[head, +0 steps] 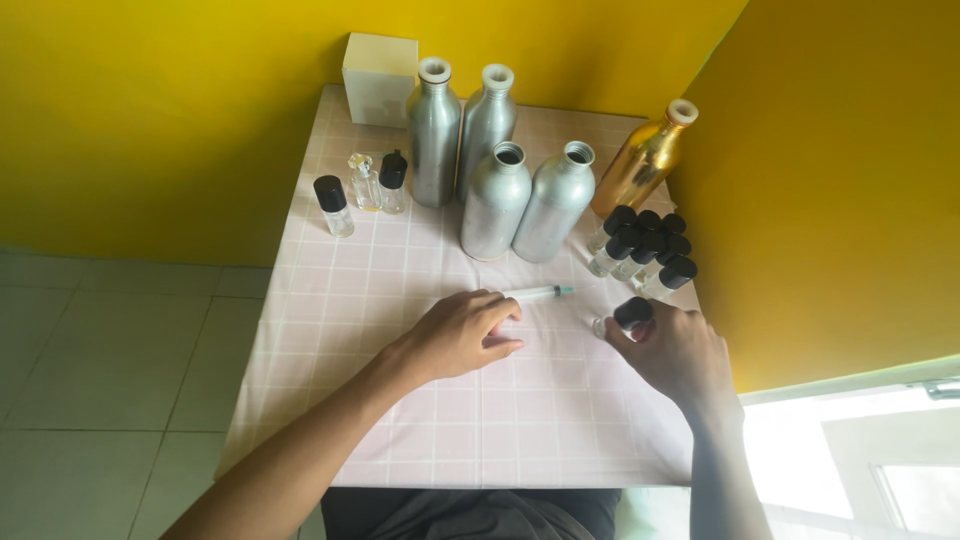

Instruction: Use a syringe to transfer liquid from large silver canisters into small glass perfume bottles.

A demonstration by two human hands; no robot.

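While my left hand (462, 335) lies loosely curled on the table (520, 420) touching the syringe (535, 293), my right hand (672, 350) pinches a small black-capped vial (625, 318), steadying it beside the vial cluster (645, 250).

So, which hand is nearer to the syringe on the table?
Left. The left hand lies with its fingertips touching or almost touching the syringe. The right hand is further right, holding a small black-capped vial.

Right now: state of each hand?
Left hand: resting on the table, fingers at the syringe, no clear grip.
Right hand: closed on a small vial.
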